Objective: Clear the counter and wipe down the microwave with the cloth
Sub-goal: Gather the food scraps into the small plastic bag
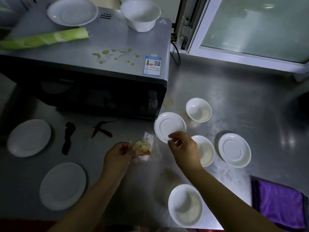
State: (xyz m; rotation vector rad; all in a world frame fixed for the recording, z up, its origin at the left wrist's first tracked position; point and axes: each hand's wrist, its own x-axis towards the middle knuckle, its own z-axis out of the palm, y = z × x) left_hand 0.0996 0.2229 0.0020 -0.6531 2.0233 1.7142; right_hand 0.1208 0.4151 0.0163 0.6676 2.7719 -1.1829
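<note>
Here our left hand (117, 154) pinches a clear plastic bag of yellowish food scraps (143, 147). Our right hand (181, 147) grips a small white round saucer (168, 125) above the steel counter (234, 91).

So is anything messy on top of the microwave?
Yes. Yellowish blobs are spattered across the microwave top near its front edge, beside the label sticker. They look like spilled food.

There were six flat white round plates (29, 137) and four deep white bowls (198, 109). One folded purple cloth (278, 203) lay near right; two red chillies (101, 129) lay left.
</note>
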